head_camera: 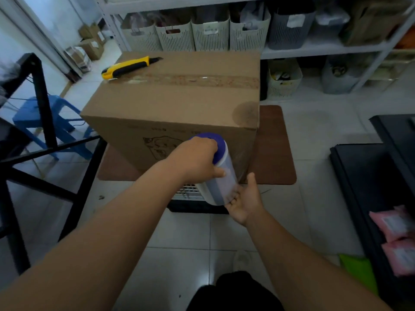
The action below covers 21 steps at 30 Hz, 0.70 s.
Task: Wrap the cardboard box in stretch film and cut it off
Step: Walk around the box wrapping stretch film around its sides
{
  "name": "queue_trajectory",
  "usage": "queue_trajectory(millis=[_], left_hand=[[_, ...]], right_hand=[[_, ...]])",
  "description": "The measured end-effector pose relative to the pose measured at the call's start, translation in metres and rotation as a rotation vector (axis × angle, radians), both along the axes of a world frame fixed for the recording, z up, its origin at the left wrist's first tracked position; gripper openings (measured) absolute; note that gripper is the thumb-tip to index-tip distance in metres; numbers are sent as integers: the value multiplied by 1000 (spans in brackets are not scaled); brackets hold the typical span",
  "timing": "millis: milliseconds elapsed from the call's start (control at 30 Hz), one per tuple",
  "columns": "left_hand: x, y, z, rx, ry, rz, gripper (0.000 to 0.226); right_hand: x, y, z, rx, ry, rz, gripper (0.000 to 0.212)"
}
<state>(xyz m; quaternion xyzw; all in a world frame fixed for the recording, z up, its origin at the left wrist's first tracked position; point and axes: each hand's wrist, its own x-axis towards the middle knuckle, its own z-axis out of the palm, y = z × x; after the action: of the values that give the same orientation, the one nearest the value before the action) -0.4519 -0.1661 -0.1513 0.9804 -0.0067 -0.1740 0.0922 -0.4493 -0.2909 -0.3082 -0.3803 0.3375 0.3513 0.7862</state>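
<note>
Wrapping is under way: the stretch film roll (pixel 221 176) is held against the cardboard box's (pixel 179 104) near right corner, left hand (pixel 197 160) gripping its purple top end, right hand (pixel 244 198) cupping its base. Next, the roll should be carried round the corner.

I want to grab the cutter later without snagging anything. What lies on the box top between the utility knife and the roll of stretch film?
In the head view, only bare cardboard box top crossed by a packing tape strip lies between the utility knife and the stretch film roll.
</note>
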Motion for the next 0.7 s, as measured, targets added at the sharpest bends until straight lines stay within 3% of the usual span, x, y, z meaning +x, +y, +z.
queue_trajectory(millis=[267, 700], left_hand=[[9, 23, -5, -32, 7, -131, 44], [12, 71, 4, -56, 57, -505, 35]], right_hand=[[-9, 17, 4, -14, -17, -124, 62], [-45, 97, 19, 18, -33, -585, 67]])
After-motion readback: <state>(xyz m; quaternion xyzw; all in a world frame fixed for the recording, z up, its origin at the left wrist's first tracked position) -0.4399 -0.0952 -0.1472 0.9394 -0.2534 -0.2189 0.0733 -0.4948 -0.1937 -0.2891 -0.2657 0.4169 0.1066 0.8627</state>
